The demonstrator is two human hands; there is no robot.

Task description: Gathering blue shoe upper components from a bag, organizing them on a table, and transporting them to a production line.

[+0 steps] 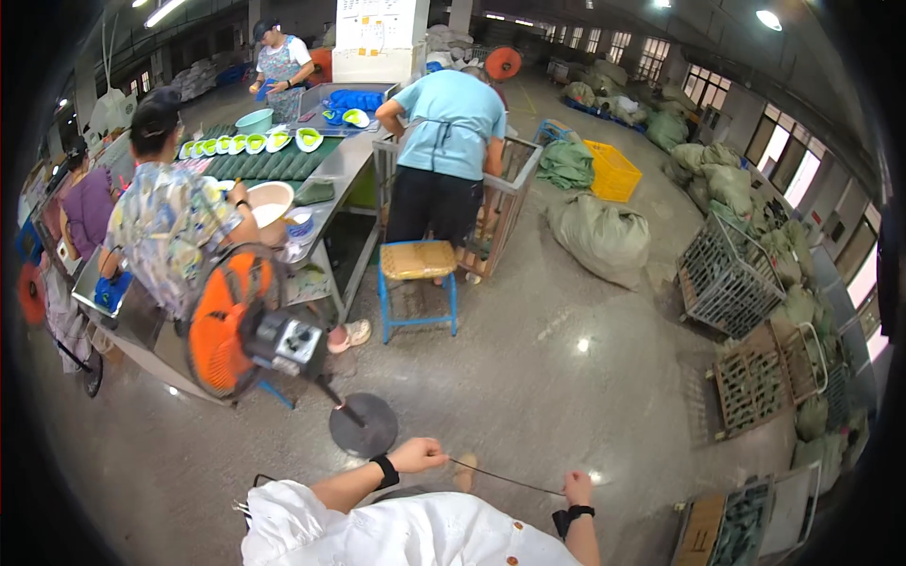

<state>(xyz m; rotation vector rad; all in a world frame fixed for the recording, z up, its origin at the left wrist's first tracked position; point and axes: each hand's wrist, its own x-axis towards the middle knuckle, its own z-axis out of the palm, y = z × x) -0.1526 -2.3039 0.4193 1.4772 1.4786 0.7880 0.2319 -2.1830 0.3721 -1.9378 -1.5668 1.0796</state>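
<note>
Head view: 1 thin, dark, flexible cord (505, 478) extends nearly straight, nearer the wearer than the orange-and-grey pedestal fan (278, 341) and to its right. The bare left hand (418, 456), closer to the fan, pinches the cord at its left visible end. The bare right hand (578, 488), farther right of the fan, pinches the right visible end. Beyond the fan, to its right, stand 1 tan-seated blue stool (415, 260) and 1 bulging pale-green sack (602, 241).
</note>
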